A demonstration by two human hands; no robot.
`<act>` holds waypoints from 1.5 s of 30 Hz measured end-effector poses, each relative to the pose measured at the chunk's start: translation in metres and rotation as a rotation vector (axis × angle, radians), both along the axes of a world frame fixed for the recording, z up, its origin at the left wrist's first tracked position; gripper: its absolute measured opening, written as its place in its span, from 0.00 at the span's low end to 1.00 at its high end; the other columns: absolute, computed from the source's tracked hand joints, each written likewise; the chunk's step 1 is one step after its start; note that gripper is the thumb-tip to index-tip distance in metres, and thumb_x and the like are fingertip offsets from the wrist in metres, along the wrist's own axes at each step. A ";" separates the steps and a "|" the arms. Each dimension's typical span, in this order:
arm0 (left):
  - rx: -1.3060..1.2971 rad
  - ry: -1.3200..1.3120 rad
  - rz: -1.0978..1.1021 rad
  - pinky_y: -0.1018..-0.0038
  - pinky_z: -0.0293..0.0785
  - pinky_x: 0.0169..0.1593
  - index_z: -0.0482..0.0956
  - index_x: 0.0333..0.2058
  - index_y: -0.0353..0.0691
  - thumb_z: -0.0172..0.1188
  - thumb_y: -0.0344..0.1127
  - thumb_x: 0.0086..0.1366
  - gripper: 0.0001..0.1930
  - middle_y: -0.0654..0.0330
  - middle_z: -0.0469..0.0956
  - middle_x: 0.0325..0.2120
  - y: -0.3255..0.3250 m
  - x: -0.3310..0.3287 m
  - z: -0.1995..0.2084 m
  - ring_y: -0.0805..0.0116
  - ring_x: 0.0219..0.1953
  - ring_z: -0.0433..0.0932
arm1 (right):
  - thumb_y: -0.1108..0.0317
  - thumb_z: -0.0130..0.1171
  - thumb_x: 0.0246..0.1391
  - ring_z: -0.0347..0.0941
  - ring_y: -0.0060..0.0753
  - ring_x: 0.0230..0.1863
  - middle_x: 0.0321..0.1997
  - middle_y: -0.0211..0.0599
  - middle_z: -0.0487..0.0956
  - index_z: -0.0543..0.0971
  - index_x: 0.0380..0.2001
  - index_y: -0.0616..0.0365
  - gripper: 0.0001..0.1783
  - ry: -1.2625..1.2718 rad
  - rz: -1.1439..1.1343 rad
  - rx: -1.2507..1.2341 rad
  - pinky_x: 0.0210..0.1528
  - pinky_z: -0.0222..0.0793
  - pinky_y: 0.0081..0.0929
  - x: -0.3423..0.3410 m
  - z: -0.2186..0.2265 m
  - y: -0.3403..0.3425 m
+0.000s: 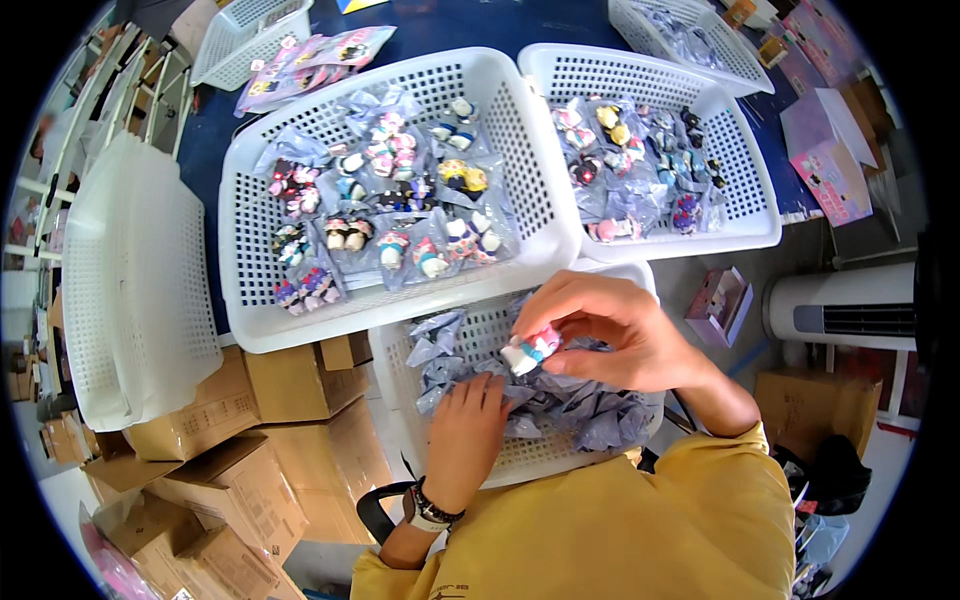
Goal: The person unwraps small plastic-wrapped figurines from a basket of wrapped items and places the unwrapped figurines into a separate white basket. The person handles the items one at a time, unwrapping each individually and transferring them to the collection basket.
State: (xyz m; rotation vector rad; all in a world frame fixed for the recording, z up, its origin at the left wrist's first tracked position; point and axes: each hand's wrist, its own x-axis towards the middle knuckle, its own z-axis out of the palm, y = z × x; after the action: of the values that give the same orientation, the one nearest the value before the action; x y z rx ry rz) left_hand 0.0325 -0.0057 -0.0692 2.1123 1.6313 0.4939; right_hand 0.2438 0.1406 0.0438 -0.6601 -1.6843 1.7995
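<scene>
Right hand [610, 330] pinching small pink-white figurine [530, 350] | left hand [468, 425] flat, fingers spread on clear bags [580, 415] in near white basket [395, 365] | pink box [720, 305] at right

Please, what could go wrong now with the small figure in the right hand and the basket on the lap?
1. The right hand pinches the small toy figurine only with fingertips above the near white basket; it could slip among the empty plastic bags.
2. That basket seems to overhang, with cardboard boxes below; the left hand pressing inside might tip it.
</scene>
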 end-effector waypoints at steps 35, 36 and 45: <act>-0.090 -0.057 -0.079 0.60 0.77 0.52 0.80 0.53 0.38 0.72 0.37 0.65 0.20 0.54 0.83 0.43 -0.011 -0.013 -0.022 0.54 0.47 0.83 | 0.80 0.73 0.60 0.82 0.18 0.42 0.47 0.28 0.86 0.85 0.51 0.59 0.17 -0.289 0.231 0.361 0.45 0.79 0.23 -0.165 0.010 0.157; -0.099 -0.068 -0.074 0.59 0.77 0.52 0.80 0.53 0.38 0.72 0.38 0.65 0.20 0.54 0.83 0.43 -0.011 -0.012 -0.020 0.54 0.48 0.83 | 0.81 0.72 0.60 0.81 0.16 0.43 0.48 0.27 0.85 0.84 0.53 0.59 0.18 -0.288 0.211 0.386 0.46 0.80 0.21 -0.161 0.009 0.163; -0.191 -0.047 -0.104 0.58 0.76 0.54 0.81 0.53 0.36 0.73 0.33 0.62 0.21 0.53 0.85 0.44 -0.007 -0.011 -0.022 0.52 0.50 0.82 | 0.75 0.71 0.62 0.83 0.18 0.36 0.48 0.29 0.88 0.85 0.54 0.56 0.17 -0.359 0.065 0.669 0.43 0.78 0.25 -0.137 0.015 0.203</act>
State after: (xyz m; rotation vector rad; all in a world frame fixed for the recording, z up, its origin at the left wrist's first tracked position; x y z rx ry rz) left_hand 0.0214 -0.0128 -0.0907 2.0161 1.4725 0.3375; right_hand 0.1069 0.3431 0.0593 -0.6453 -2.3954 1.0690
